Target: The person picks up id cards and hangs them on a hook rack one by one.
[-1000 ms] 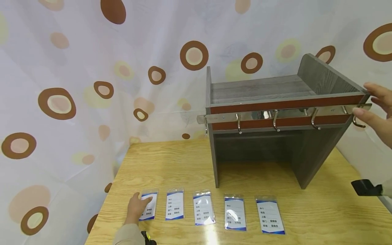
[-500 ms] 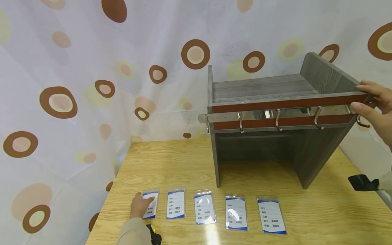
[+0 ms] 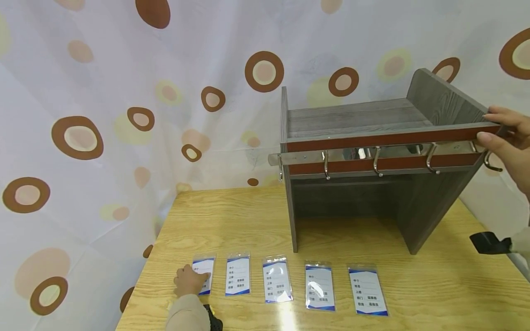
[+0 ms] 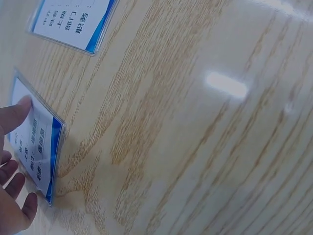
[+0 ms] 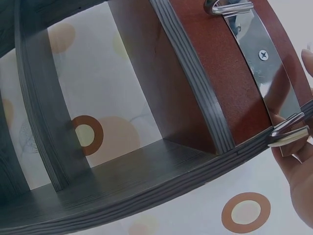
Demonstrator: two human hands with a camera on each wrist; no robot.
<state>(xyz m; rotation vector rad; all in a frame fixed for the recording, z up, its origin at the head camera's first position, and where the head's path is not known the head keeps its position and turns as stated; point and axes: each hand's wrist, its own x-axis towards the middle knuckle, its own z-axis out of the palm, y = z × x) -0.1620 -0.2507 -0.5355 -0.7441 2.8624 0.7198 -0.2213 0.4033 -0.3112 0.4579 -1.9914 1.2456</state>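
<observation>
A flat name badge [image 3: 204, 264] in a clear plastic sleeve lies leftmost in a row on the wooden table. My left hand [image 3: 189, 281] is over its left side. In the left wrist view the thumb [image 4: 19, 111] presses on the badge's printed face, while the other fingers curl along its edge. My right hand [image 3: 511, 147] grips the right front corner of a grey wooden shelf rack [image 3: 356, 117], its thumb on the front and fingers over the side. A metal hook strip [image 3: 296, 158] runs along the rack's reddish-brown front; the end hook [image 5: 288, 132] is right beside the right hand.
Several more badges continue the row to the right, among them one beside the held badge [image 3: 238, 276] and one at the far end [image 3: 367, 291]. The rack stands on the wooden table [image 3: 223, 216] behind them. A dotted white curtain [image 3: 103, 193] hangs behind and at the left.
My right hand has closed from beside the rack onto its right corner. My left hand has shifted slightly and its fingers have curled in at the leftmost badge.
</observation>
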